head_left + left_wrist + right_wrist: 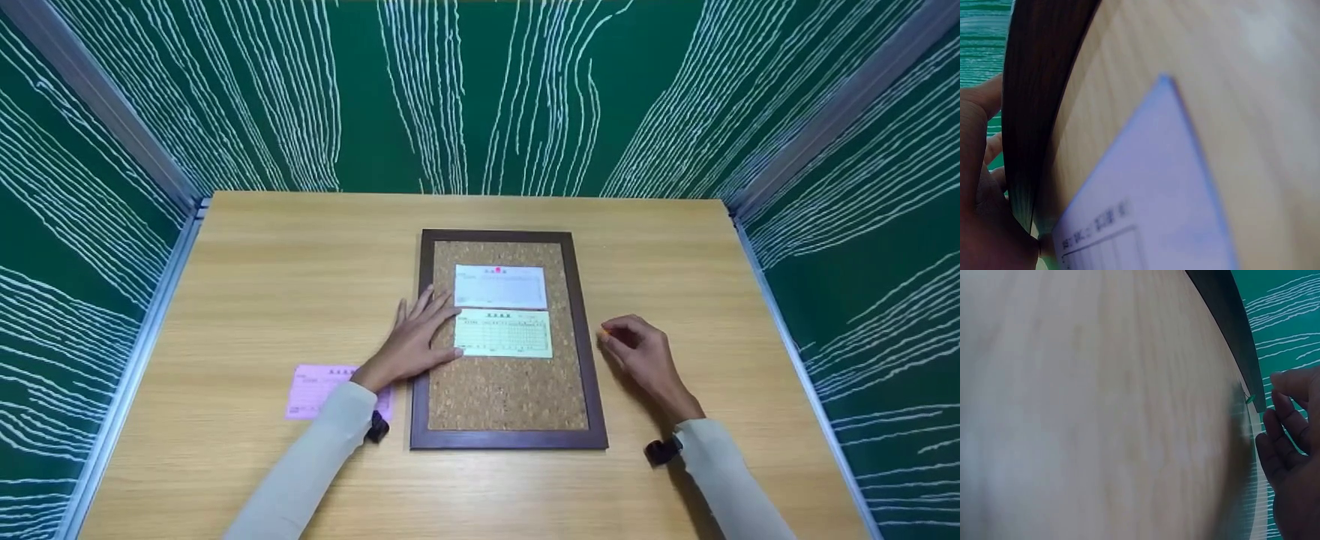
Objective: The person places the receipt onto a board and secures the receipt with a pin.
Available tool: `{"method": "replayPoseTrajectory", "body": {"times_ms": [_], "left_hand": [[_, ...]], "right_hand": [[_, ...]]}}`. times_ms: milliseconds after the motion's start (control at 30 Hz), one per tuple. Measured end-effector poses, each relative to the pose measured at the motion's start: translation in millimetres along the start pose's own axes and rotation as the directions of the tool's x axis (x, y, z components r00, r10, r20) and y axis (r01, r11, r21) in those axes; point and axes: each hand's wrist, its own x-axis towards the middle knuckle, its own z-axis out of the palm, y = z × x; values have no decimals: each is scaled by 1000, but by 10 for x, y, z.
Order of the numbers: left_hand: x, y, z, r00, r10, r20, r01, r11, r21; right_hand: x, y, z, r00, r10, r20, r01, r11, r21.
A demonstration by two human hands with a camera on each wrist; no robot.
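A corkboard with a dark brown frame [508,440] bears a white slip [500,288], with a small red spot at its top edge, and a pale green slip [502,334] just below. With fingers spread, the left hand [409,346] lies across the frame's left side; its thumb and a fingertip touch the green slip's left edge. Right of the board, the right hand [645,360] pinches a small orange object [605,331] between thumb and index finger. The right wrist view shows that hand [1297,439] with curled fingers near a small green object [1250,399] by the frame.
A pink slip [319,390] lies on the wooden table [300,262] left of the board, partly under the left forearm; it shows large in the left wrist view [1157,169]. Green walls with white wavy lines [480,97] stand behind and at both sides.
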Motion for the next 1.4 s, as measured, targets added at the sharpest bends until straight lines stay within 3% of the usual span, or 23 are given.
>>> {"method": "replayPoseTrajectory", "body": {"times_ms": [167,567,1400], "left_hand": [[12,-8,6,1000,-13,5,13,1000,6],[7,3,-10,1000,-11,6,11,1000,6],[0,6,-7,1000,-1,8,1,1000,0]], "right_hand": [[21,40,-30,999,-18,41,17,999,33],[80,-51,17,999,34,15,-35,998,58],[208,-262,152,992,-13,126,16,1000,-25]]}}
